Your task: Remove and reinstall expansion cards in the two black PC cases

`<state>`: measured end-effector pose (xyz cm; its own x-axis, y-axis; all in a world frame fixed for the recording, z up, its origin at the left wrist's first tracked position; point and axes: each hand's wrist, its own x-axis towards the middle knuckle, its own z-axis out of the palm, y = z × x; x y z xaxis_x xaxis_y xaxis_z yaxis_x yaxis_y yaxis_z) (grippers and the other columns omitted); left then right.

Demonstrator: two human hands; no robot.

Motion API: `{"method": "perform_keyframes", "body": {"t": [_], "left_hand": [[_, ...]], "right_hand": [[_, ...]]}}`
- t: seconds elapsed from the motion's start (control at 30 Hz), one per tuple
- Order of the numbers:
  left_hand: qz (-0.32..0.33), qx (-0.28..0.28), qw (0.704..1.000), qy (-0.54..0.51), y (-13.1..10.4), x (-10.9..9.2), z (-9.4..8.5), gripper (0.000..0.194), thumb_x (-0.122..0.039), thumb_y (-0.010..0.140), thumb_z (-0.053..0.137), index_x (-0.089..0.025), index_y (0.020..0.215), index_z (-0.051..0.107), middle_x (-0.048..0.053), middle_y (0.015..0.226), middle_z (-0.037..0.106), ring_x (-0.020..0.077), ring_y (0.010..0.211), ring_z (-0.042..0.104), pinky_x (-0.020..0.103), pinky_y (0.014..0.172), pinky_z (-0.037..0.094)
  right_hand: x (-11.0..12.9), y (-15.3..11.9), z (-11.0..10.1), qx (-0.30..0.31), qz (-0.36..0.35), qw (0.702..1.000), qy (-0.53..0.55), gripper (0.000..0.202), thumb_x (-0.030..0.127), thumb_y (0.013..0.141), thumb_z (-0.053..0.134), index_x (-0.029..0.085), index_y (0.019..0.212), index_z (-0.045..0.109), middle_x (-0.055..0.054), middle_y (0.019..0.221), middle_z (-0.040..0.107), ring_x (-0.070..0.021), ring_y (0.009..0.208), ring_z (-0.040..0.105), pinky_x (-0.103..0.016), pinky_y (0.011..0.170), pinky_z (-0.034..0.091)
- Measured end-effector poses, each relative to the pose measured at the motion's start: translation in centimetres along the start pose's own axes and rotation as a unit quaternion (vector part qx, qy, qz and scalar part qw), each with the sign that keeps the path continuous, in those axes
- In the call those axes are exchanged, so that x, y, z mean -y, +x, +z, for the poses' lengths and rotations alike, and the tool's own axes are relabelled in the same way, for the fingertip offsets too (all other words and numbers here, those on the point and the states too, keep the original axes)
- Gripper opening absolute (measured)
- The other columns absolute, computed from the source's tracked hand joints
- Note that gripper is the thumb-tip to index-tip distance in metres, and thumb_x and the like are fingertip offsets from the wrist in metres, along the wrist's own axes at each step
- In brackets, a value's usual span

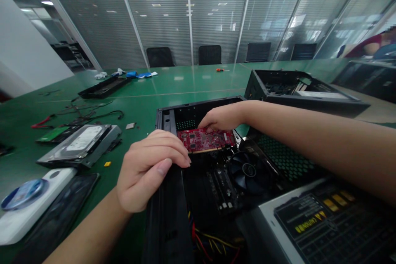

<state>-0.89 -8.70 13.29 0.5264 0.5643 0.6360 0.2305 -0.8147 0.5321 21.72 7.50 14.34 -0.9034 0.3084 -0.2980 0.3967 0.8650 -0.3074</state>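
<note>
An open black computer case (168,214) lies in front of me. My right hand (223,118) reaches in over the far side and grips the upper edge of a red circuit card (206,140) with thumb and fingers. The card stands on edge above the motherboard, its gold contact edge facing down. My left hand (151,169) is wrapped over the left rim of the case, near the card's left end. A round black fan (248,170) sits below the card, and a power supply (297,222) with a caution label fills the near right.
Hard drives (82,138), a white device (34,206), a yellow piece (107,164) and cables (80,111) lie on the green table at the left. A second open case (303,90) stands at the back right. An orange screwdriver (220,69) lies farther back. A person sits far right.
</note>
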Motion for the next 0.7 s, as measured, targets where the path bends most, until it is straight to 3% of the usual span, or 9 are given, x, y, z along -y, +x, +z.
{"method": "perform_keyframes", "body": {"t": [0.3, 0.7], "left_hand": [[0.001, -0.007, 1.0, -0.011, -0.02, 0.26, 0.17, 0.033, -0.028, 0.094, 0.048, -0.014, 0.084, 0.075, 0.01, 0.086, 0.073, 0.0228, 0.089, 0.066, 0.04, 0.085, 0.047], [-0.008, -0.006, 1.0, -0.003, -0.16, 0.06, 0.2, 0.033, -0.029, 0.095, 0.047, -0.016, 0.084, 0.075, 0.009, 0.088, 0.073, 0.0229, 0.09, 0.066, 0.04, 0.088, 0.048]], "right_hand": [[0.19, -0.33, -0.3, 0.004, 0.008, 1.0, -0.011, 0.031, 0.018, 0.093, 0.047, 0.015, 0.114, 0.07, -0.005, 0.099, 0.07, -0.0149, 0.08, 0.057, -0.028, 0.075, 0.041], [0.36, -0.71, -0.78, -0.038, 0.017, 0.999, -0.025, 0.022, 0.021, 0.093, 0.048, 0.015, 0.099, 0.068, -0.003, 0.09, 0.067, -0.0137, 0.075, 0.052, -0.028, 0.075, 0.039]]}}
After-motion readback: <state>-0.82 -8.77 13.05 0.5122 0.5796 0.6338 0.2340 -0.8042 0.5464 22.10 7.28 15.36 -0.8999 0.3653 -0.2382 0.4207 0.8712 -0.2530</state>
